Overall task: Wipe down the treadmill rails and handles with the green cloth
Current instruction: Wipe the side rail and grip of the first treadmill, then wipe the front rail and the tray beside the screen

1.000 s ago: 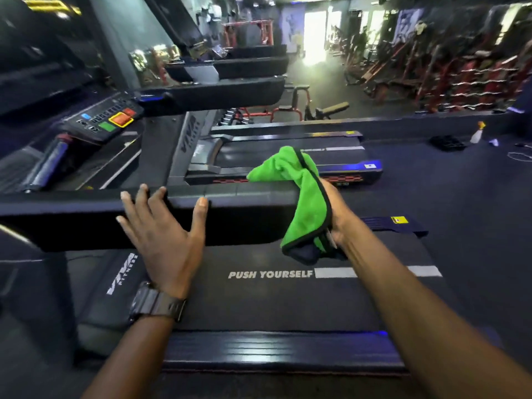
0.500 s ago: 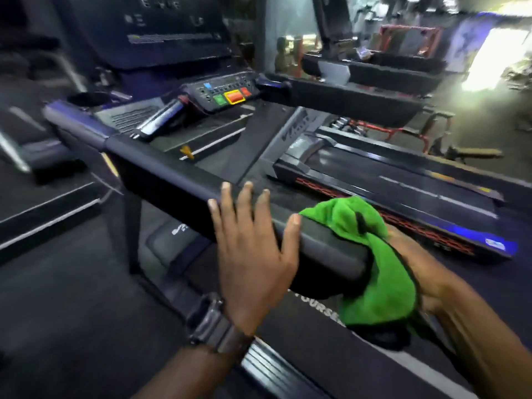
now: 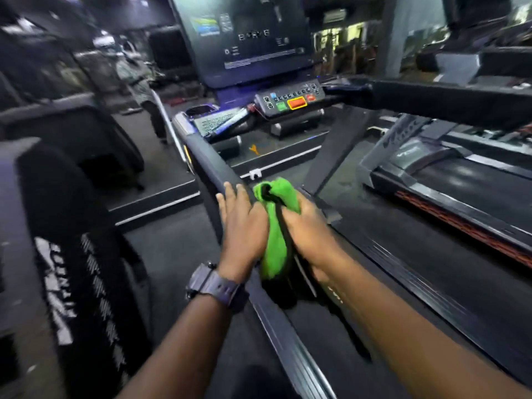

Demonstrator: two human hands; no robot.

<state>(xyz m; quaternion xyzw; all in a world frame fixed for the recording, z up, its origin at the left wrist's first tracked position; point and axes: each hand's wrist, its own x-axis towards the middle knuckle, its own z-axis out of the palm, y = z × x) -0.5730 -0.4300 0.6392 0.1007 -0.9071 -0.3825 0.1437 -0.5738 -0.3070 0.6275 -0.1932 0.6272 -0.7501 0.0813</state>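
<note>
Treadmill: the dark machine with its tall screen and button console (image 3: 289, 100) at the far end now fills the view, where a second ago it was seen side-on.
Rail: the long black padded handrail (image 3: 208, 165) runs near to far, left of centre.
Left hand (image 3: 243, 223): fingers straight, lying flat on the rail as before.
Right hand (image 3: 306, 234): gripping the bunched green microfibre cloth (image 3: 277, 223) against the rail's near end.
Meaning: the cloth has moved in beside the left hand; the rail's far stretch probably remains to wipe.
</note>
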